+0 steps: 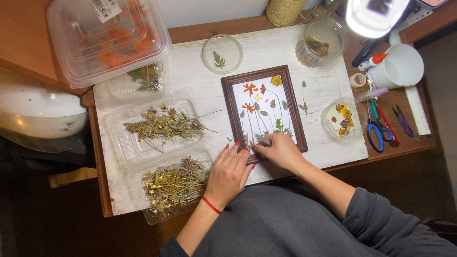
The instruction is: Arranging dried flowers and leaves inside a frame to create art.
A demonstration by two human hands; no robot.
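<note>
right hand (282, 151) grips tweezers (262, 139), left hand (230, 173) — frame (264, 110)

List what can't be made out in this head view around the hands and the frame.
- Tool in the right hand: only a pale tip shows; the hand covers the rest.
- Frame: its bottom edge is hidden under the left hand and the right hand.
- Lamp: glare washes it out, and the top edge cuts it off.
- Twine spool: cut off by the top edge.
- Dish: its petals are too small to tell apart.
</note>
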